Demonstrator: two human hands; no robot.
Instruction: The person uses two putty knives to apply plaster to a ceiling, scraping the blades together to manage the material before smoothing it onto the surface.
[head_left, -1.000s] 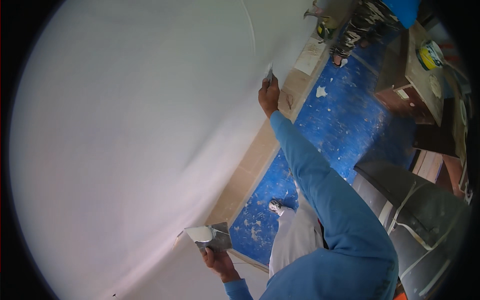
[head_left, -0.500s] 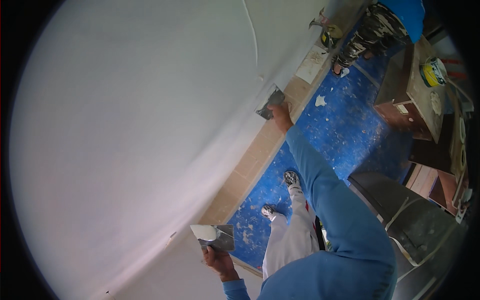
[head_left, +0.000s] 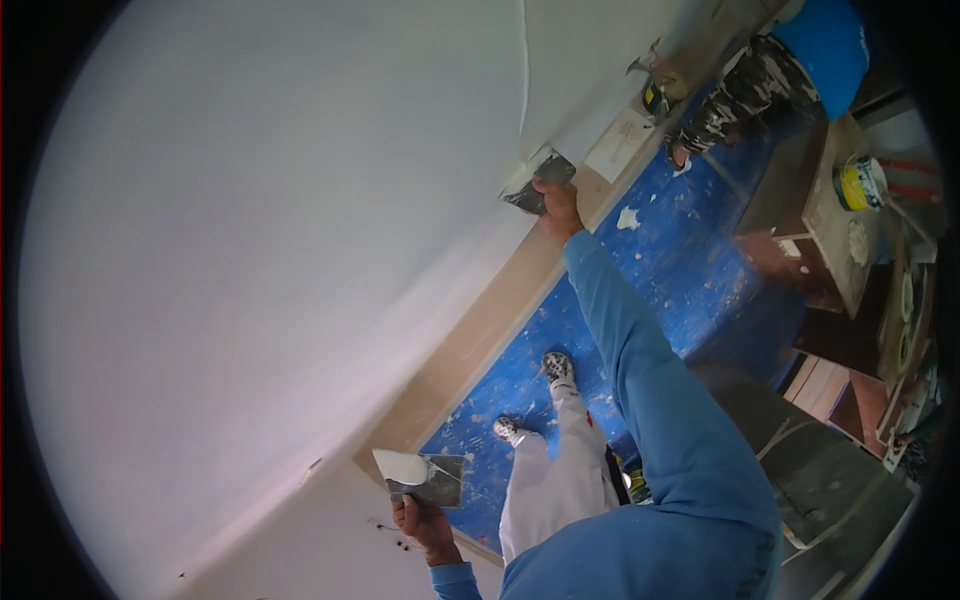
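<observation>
My right hand (head_left: 560, 207) grips a wide putty knife (head_left: 556, 170) near the far end of my reach. Its flat blade is tilted and lies at the white wall (head_left: 270, 220), just below the end of a thin raised line (head_left: 524, 75); whether the whole edge touches cannot be made out. Lower down, my left hand (head_left: 425, 527) holds a second wide-bladed putty knife (head_left: 443, 487) roughly level, away from the wall. A lump of white putty (head_left: 402, 467) sits on that blade. The handles of both knives are mostly hidden by my fingers.
Tan tiles (head_left: 470, 325) run along the wall's foot, beside a blue, putty-spattered floor covering (head_left: 640, 290). Another person in camouflage trousers (head_left: 745, 95) is at the far right. A wooden cabinet (head_left: 790, 245) carries a yellow-and-white bucket (head_left: 858, 183). A dark covered piece (head_left: 830, 480) stands behind my right arm.
My right hand has moved the putty knife a little up the wall, and its blade has turned. My left hand still holds its putty-loaded knife. The whole view has shifted slightly.
</observation>
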